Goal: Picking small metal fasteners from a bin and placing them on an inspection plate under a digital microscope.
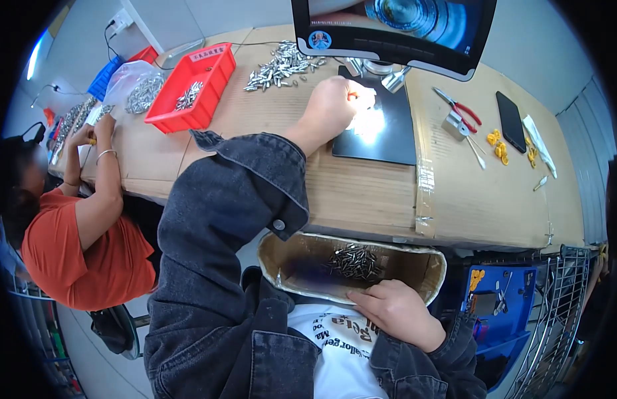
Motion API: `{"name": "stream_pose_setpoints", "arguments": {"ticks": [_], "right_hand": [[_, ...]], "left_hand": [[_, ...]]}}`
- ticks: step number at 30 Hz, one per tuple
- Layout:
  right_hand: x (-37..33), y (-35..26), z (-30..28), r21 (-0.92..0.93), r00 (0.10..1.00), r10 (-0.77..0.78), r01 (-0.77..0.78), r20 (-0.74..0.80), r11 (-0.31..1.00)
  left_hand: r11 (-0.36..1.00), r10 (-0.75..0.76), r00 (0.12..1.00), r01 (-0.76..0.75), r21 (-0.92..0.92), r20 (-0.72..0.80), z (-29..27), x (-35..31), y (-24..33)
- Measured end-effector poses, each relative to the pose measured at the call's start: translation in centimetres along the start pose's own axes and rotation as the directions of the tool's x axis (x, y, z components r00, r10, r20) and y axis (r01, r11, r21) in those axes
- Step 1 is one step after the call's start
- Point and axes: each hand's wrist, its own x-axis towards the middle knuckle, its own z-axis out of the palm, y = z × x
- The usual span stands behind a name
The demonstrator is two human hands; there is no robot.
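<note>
My left hand (329,114) is closed in a pinch over the black base plate (381,143), under bright light. Glare hides most of what its fingertips hold, but the digital microscope's screen (395,26) shows a round, shiny metal part enlarged beside a finger. My right hand (405,311) lies palm down at the near rim of a cardboard box (414,263), its fingers stretched out and nothing seen in them. Inside the box, below the table's edge, is a heap of small metal parts (355,261).
Left of the plate lie a pile of metal parts (282,66) and a red bin (182,116). Red-handled pliers (464,114), a metal block (454,124), yellow finger cots (498,146) and a phone (511,122) lie right. A co-worker (89,246) sits at far left.
</note>
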Motion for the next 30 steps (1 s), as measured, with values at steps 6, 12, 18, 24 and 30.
{"name": "stream_pose_setpoints", "arguments": {"ticks": [6, 12, 18, 24, 30], "right_hand": [[0.1, -0.4, -0.2, 0.010, 1.000, 0.012, -0.012, 0.010, 1.000], [0.6, -0.2, 0.0, -0.004, 1.000, 0.022, -0.022, -0.012, 1.000], [0.1, -0.4, 0.0, 0.043, 0.999, -0.052, 0.052, 0.007, 0.998], [0.1, -0.2, 0.0, 0.047, 0.999, 0.039, -0.038, -0.030, 0.998], [0.6, -0.3, 0.2, 0.040, 0.999, 0.032, -0.031, -0.038, 0.999]], "left_hand": [[0.997, -0.001, 1.000, 0.000, 0.080, 0.010, 0.6, 0.7, -1.3], [0.995, 0.076, 0.997, -0.075, 0.069, -0.010, 0.2, 0.5, -1.7], [0.990, 0.097, 0.987, -0.110, -0.093, -0.128, -1.8, -1.6, -1.3], [0.982, 0.152, 0.971, -0.169, -0.085, -0.182, -5.7, -4.2, -3.2], [0.993, 0.065, 0.994, -0.073, -0.088, -0.086, -4.0, -3.8, -1.3]]}}
